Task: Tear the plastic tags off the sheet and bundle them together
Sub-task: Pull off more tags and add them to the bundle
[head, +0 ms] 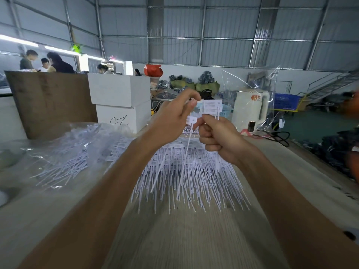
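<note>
- White plastic tags, a small sheet (211, 108) of joined heads, held up between my two hands, heads on top, tails running down through my right fist.
- Right hand (219, 140) curled tight round the tails, just under the heads; it holds the sheet.
- Left hand (174, 117) pinches one tag (191, 120) by its head, thumb against forefinger, just left of the sheet; its tail hangs straight down.
- Long axis of every tail: vertical, so my guess is the tear goes sideways, leftward, away from my right fist.
- Big tag pile (186, 171) lies on the wooden table (174, 239) below both hands, tails pointing toward me.
- Bagged tags (64, 152) sit well off to my left.
</note>
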Demonstrator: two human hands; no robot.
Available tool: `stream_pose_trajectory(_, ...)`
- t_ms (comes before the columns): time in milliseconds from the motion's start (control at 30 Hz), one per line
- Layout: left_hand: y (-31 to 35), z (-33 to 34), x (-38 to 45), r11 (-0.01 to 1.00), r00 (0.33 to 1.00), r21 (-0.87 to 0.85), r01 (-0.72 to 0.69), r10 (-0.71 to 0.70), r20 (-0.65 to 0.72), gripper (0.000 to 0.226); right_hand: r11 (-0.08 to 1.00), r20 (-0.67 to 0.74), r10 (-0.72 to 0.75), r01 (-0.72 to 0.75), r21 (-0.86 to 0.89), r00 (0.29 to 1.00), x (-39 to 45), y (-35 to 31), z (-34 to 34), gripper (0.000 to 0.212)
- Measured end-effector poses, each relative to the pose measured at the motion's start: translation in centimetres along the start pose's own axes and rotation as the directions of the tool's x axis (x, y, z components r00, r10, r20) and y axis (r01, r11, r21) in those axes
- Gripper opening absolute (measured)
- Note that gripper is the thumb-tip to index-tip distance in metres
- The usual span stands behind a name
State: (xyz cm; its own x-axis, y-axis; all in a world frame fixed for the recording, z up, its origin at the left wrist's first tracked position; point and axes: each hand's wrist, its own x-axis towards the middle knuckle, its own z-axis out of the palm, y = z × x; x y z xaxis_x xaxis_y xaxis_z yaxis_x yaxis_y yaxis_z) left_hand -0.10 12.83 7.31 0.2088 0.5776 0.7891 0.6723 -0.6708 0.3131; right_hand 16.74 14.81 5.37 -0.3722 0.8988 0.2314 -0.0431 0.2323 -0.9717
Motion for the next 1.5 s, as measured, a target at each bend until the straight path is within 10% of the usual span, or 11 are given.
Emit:
stream_pose_trajectory(233,0.3,0.1,-0.2,0.999,0.999,-0.016,0.031,-0.031,-0.031,0.023,0.999,0.168,-0.039,0.04,-0.002,0.985,-0.5,-0.5,0.2,0.02)
stream_pose_trajectory(767,0.2,-0.6,-0.4,0.956,0.984,-0.244,0.16,-0.135,0.116,0.033,0.967,0.046,-0.256,0.256,0.01,0.966,-0.5,-1.2,-0.9,0.007)
stream_pose_trajectory(1367,-0.4,-1.4,-0.3,0.921,0.939,-0.25,0.299,-0.237,0.249,0.03,0.455,0.173,-0.638,0.548,-0.702,0.751,-0.3,-1.6,-0.8,0.025)
stream_pose_trajectory(1500,-0.5,-1.9,-0.1,0.974,0.966,-0.139,0.177,-0.145,0.216,0.02,0.579,0.07,-0.62,0.515,-0.632,0.782,0.1,-1.0,-0.7,0.019)
